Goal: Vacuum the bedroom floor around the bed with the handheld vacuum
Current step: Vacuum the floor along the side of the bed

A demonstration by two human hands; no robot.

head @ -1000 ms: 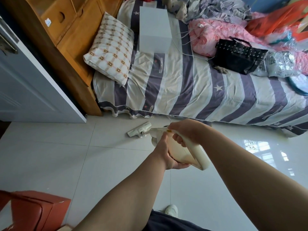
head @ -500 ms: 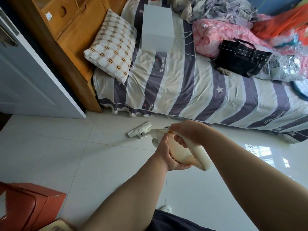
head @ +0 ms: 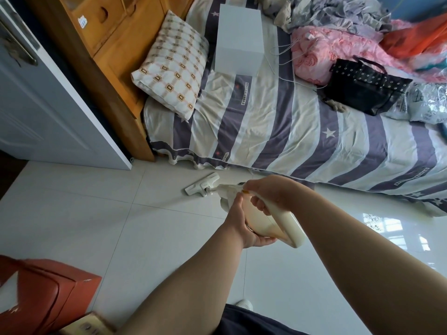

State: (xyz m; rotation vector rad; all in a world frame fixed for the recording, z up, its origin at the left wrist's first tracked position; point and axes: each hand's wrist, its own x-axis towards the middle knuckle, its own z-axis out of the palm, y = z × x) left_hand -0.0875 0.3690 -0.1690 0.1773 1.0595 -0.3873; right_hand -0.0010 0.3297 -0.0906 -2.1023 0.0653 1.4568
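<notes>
A cream handheld vacuum [head: 286, 224] is held over the white tiled floor [head: 96, 213]. Its white floor head [head: 202, 184] rests on the tiles just in front of the bed's edge. My right hand [head: 271, 192] grips the handle from above. My left hand [head: 244, 221] cups the vacuum's body from below and the left. The bed [head: 302, 131] with a purple and cream striped sheet runs across the upper half of the view.
An open white door [head: 48, 112] and a wooden headboard cabinet [head: 106, 56] stand at left. On the bed lie a patterned pillow [head: 174, 64], a white box [head: 238, 35], a black handbag [head: 362, 85] and clothes. A red-brown bag [head: 46, 296] sits at bottom left.
The view has shifted slightly; the bed's edge sits a little higher in the frame. Both hands keep the same hold on the vacuum, and the floor head stays near the bed.
</notes>
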